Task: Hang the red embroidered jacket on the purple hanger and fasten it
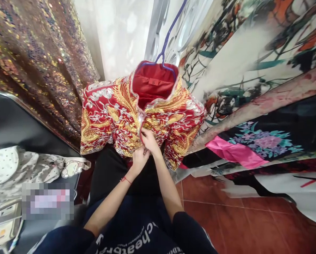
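A red jacket (126, 106) with gold and silver embroidery hangs in front of me on a purple hanger (166, 38). Its collar stands up, and a red size label (153, 82) shows on the lining inside. My right hand (149, 141) is closed on the edge of the jacket's front opening, below the collar. Just below and to the left, my left hand (140, 158) is closed at the same front edge, its fingers pinched close to my right hand. What lies between the fingertips is mostly hidden.
Sequined gold fabric (41, 53) hangs at the left. Beside me is a black chair (4, 116) bearing a dotted cloth bag (28, 169) and a white plug-like device (6, 225). Printed garments (239, 70) and a pink sash (234, 151) hang at right above red floor tiles (226, 218).
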Motion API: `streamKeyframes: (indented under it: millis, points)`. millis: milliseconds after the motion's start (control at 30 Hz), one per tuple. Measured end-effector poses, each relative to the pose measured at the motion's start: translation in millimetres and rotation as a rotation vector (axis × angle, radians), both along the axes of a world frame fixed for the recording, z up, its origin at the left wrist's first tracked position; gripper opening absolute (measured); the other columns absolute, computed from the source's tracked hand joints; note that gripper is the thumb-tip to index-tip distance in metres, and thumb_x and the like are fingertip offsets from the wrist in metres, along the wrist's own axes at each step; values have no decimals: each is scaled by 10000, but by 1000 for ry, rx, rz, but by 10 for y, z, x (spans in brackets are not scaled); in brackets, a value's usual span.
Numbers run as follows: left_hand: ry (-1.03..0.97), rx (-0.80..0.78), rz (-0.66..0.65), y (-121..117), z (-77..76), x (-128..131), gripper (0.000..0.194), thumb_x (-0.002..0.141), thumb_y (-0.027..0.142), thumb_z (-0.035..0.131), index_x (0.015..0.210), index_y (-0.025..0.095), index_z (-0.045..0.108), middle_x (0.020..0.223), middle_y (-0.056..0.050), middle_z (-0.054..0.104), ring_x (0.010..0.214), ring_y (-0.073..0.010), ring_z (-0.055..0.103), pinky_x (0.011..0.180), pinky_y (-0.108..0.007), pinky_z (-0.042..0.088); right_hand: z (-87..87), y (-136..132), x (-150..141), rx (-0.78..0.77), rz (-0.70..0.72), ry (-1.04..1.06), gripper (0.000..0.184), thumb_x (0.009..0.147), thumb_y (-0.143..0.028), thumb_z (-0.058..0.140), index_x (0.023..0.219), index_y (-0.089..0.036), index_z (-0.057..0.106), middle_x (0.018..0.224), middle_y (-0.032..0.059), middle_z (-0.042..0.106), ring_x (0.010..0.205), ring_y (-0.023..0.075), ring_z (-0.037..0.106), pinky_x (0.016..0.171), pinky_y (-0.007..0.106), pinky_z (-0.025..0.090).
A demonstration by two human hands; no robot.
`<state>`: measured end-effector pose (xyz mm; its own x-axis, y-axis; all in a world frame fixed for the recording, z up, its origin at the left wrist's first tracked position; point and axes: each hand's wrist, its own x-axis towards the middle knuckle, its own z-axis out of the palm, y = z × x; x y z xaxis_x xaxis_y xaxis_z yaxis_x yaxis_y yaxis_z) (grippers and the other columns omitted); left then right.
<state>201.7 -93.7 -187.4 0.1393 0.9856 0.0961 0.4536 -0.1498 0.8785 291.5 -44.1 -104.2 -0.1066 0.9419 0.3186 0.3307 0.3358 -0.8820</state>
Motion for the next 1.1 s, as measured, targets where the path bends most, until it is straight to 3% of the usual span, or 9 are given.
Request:
streamKeyframes:
  millis: [133,233,400,467,600,700,800,900,1100]
  points:
    - [-74,-74,36,290,-120,-134,205,797,137,596,654,214,470,581,47,398,554,-133,418,644,-267,293,-256,186,80,-66,-45,-1,172,867,-318,545,741,-215,601,755,28,650,731,199,578,790,340,481]
    - [-184,-139,30,478,-162,-252,208,744,124,657,649,213,494,590,48,428,589,-135,454,685,-261,339,-322,185,89,-110,-81,32,118,874,-306,560,805,-228,615,837,40,673,827,222,612,882,364,481]
    - [-455,-338,82,382,-340,-353,147,731,242,714,777,206,579,769,4,626,728,-149,595,735,-250,445,-491,-123,-6,-199,-117,225,199,910,-372,597,1067,-254,630,1094,51,693,1016,206,643,981,347,481]
    - [-574,-466,152,230,-490,-374,155,812,335,644,824,195,581,819,-32,660,770,-171,647,726,-270,489,-697,-299,-61,-281,-126,336,210,905,-398,616,1058,-254,635,1025,37,706,935,184,667,923,326,515]
    - [-760,-707,332,38,-803,-436,243,927,388,544,937,156,614,915,-98,692,819,-190,693,764,-326,551,-1270,-601,-190,-554,-172,561,236,894,-447,626,842,-217,649,712,1,661,667,146,634,705,284,542]
    - [-850,-782,474,92,-941,-498,283,979,384,553,1098,142,637,1083,-111,683,956,-193,685,864,-365,570,-1658,-711,-271,-776,-250,732,265,911,-444,636,871,-183,649,760,29,680,698,155,660,645,280,546]
    - [-909,-778,575,221,-978,-559,384,969,395,613,1273,161,603,1269,-109,633,1091,-219,648,930,-435,574,-1907,-694,-318,-913,-347,889,298,958,-422,631,1076,-150,655,1015,66,702,897,180,691,761,339,590]
    - [-944,-773,632,329,-952,-624,405,965,388,623,1302,167,592,1306,-113,617,1123,-231,639,947,-455,571,-2035,-589,-346,-945,-473,1016,376,973,-405,631,1272,-178,605,1257,85,644,1065,209,663,902,420,587]
    - [-1028,-844,608,376,-824,-730,399,965,385,624,1294,162,593,1286,-108,625,1100,-224,647,928,-446,578,-2062,-464,-416,-895,-597,1154,391,975,-401,626,1299,-184,596,1312,96,622,1116,226,648,942,450,575]
